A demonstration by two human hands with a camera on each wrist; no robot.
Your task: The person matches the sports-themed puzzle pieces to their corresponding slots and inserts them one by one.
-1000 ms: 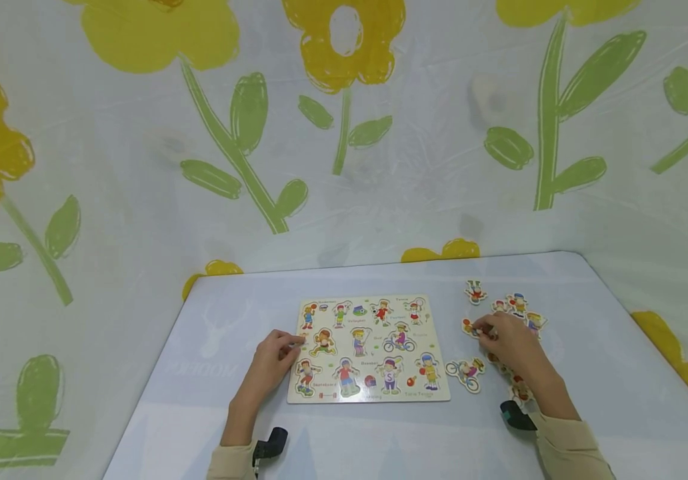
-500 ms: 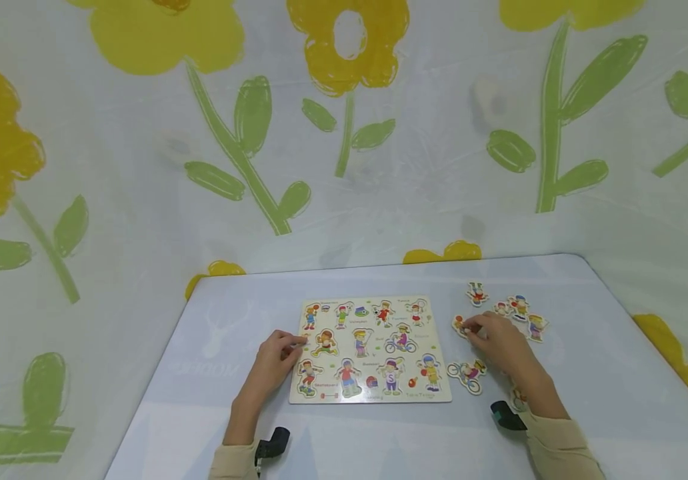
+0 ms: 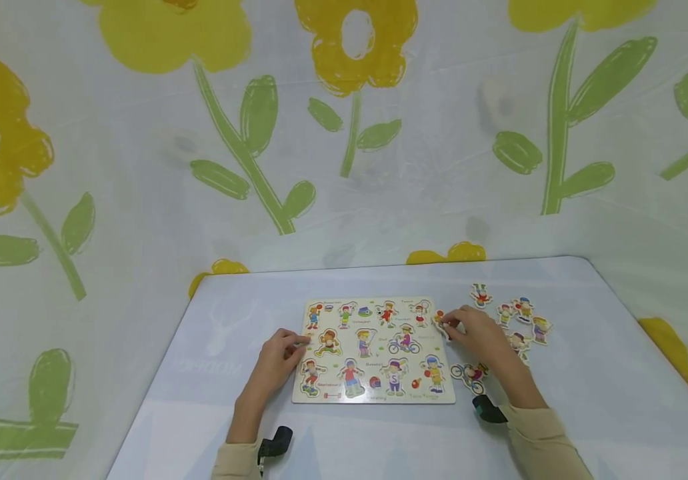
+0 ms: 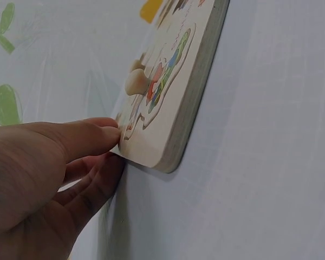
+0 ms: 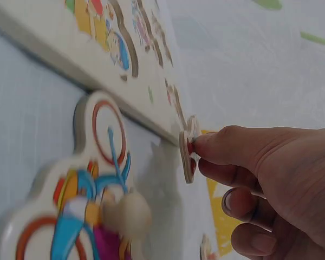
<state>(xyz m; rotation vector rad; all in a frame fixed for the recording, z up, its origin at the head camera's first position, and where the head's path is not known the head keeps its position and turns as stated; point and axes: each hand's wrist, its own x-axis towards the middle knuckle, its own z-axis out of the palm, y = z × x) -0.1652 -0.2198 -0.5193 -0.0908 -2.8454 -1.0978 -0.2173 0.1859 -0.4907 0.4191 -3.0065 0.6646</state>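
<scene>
A wooden puzzle board (image 3: 380,340), printed with sports figures, lies flat on the table. My left hand (image 3: 278,357) pinches its left edge, with the thumb (image 4: 97,138) on top. Knobs (image 4: 136,81) stand up from the board near that hand in the left wrist view. Just past the board's right edge, my right hand (image 3: 479,340) pinches a small figure puzzle piece (image 5: 185,157) between thumb and finger, held on its side. That piece's picture is mostly hidden. Under the right wrist lies a cyclist piece (image 3: 467,377) with a round knob (image 5: 131,214).
More loose figure pieces lie to the right: an upside-down one (image 3: 480,295), one with a ball (image 3: 523,309), a golfer (image 3: 541,329) and others partly behind the right hand. A flower-printed curtain (image 3: 344,220) rises behind the white table (image 3: 212,393).
My right hand has carried the pinched piece leftward from among the loose pieces to the board's right edge. My left hand has stayed on the board's left edge.
</scene>
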